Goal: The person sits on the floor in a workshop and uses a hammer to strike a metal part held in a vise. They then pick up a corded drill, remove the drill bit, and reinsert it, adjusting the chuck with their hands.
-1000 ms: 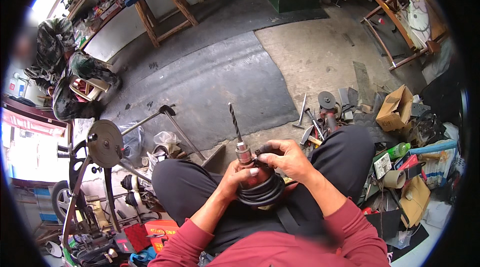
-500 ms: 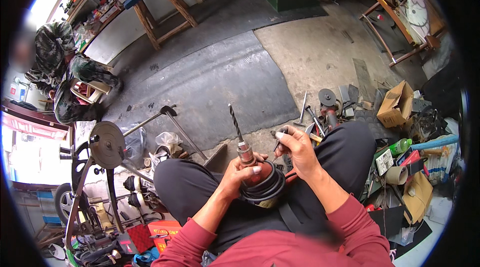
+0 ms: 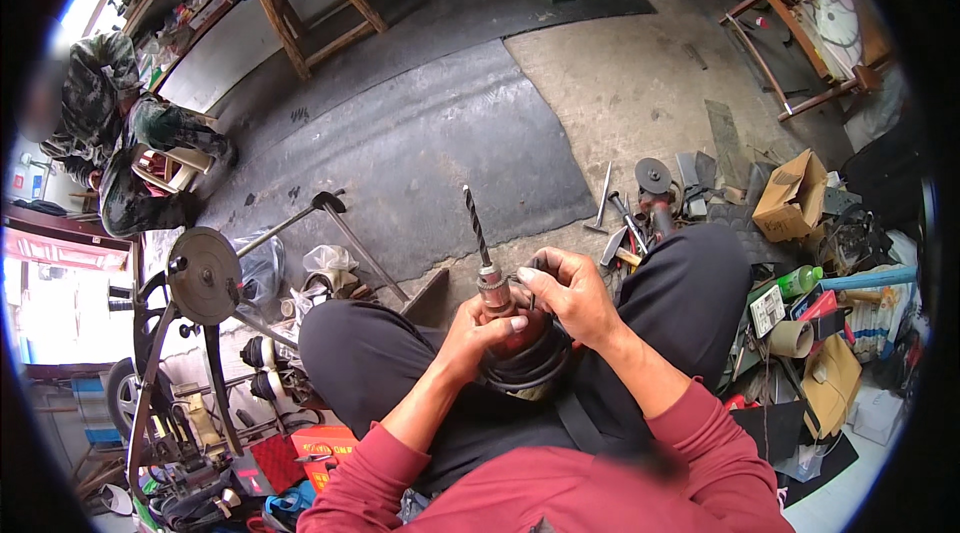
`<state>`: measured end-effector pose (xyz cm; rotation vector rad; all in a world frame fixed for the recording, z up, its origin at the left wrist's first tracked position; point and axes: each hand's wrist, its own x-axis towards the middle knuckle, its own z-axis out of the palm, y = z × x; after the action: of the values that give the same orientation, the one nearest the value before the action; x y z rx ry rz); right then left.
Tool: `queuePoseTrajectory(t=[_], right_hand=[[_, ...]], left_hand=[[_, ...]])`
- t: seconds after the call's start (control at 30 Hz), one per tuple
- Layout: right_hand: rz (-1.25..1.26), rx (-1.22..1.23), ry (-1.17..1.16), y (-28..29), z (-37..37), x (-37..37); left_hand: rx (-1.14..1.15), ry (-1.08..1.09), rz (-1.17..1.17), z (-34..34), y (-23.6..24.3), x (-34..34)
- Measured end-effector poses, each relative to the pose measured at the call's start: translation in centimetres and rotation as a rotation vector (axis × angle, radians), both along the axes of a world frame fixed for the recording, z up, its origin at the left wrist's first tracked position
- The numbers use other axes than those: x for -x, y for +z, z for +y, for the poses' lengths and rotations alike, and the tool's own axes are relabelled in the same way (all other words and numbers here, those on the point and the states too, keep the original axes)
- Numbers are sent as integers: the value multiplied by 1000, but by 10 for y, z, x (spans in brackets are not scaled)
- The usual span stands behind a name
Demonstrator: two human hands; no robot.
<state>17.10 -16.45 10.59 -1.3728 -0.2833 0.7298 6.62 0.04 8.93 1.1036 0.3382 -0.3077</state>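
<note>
An electric drill (image 3: 516,340) stands upright between my legs, its long spiral bit (image 3: 473,225) pointing away from me. My left hand (image 3: 468,337) is wrapped round the drill's body just below the metal chuck (image 3: 493,293). Black cord (image 3: 528,365) lies coiled about the lower part of the drill. In my right hand (image 3: 575,295), a small dark chuck key (image 3: 538,266) is pinched between thumb and fingers. That hand is right beside the chuck; whether the key sits in it is hidden by the fingers.
An angle grinder (image 3: 655,195) and hammers (image 3: 620,216) lie beyond my right knee. Open cardboard box (image 3: 790,195) and clutter are at right. A large-disc cutting machine (image 3: 205,278) stands left. Another person in camouflage (image 3: 105,133) sits far left. Rubber matting (image 3: 420,153) covers floor ahead.
My right hand has moved left with the chuck key, from beside the drill up to the chuck. My left hand keeps its hold. The view has tilted slightly downward.
</note>
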Motion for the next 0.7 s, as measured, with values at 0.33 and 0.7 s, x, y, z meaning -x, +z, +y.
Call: queuePoseTrajectory(t=[0.33,0.7], right_hand=[[-54,-13,-55,5,7,0],[194,-37,14,8,14,-5]], left_hand=[[-83,-24,-4,1,-11,0],[-110,34,-19,-4,-3,-4]])
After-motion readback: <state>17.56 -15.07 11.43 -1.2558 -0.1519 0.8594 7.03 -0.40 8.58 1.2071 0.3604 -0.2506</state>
